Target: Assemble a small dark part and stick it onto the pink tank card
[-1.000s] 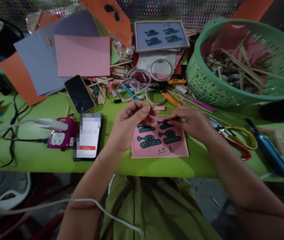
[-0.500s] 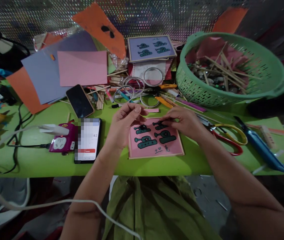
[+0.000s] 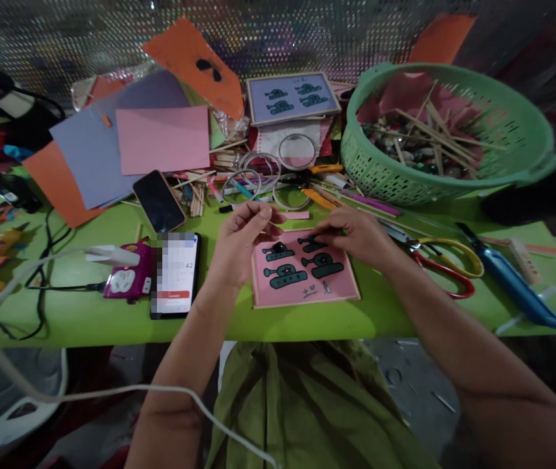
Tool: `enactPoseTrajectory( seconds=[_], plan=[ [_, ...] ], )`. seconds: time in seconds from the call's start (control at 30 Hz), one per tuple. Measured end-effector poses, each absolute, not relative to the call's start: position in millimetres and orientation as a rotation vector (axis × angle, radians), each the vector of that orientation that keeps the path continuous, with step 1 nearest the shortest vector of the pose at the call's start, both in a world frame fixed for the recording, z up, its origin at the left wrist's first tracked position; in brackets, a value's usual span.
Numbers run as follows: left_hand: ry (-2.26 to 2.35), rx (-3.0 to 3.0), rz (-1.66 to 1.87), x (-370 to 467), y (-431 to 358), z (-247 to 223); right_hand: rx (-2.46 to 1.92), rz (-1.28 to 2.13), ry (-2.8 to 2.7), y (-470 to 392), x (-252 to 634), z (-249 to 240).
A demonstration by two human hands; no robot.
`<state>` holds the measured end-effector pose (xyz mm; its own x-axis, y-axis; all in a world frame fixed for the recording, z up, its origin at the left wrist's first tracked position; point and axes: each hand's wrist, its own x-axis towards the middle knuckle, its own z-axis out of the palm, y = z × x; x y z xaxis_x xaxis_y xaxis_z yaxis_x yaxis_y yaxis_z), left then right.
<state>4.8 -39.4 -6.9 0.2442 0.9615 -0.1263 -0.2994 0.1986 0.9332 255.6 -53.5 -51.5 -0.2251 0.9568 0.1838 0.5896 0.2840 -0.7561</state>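
Note:
On the green table lies a pink card [image 3: 289, 292] with a pale stick border and dark green tank shapes on it. A round black piece [image 3: 278, 248] sits on its upper left tank. My left hand [image 3: 249, 229] is raised over the card's upper left edge, thumb and fingertips pinched together; anything between them is too small to tell. The closed fingers of my right hand [image 3: 349, 236] touch the upper right tank [image 3: 311, 243], and what they hold is hidden. A small pink strip [image 3: 295, 215] lies behind the card.
Two phones [image 3: 159, 200] and a purple socket adapter [image 3: 124, 273] lie left. Behind are tape rings, pens, stacked papers and a purple card [image 3: 291, 98]. A green basket [image 3: 390, 169] of sticks stands back right, scissors [image 3: 446, 259] and a blue glue gun [image 3: 517, 286] before it.
The whole view has shifted slightly. Both hands keep nearly the same pose over the card.

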Motion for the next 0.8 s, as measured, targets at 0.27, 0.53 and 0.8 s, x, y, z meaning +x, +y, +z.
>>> enactPoseTrajectory(
  seconds=[0.27,0.53,0.8],
  plan=[
    [0.909,0.907,1.155,4,-32,-11,-1.413,0.459,-1.576,-59,266,-28],
    [0.986,0.82,1.285,-1,-26,-11,-1.287,0.283,-1.366,-64,279,-9],
    [0.956,0.834,1.32,-2,-27,-13,-1.358,-0.02,-1.229,-47,347,38]
  ],
)
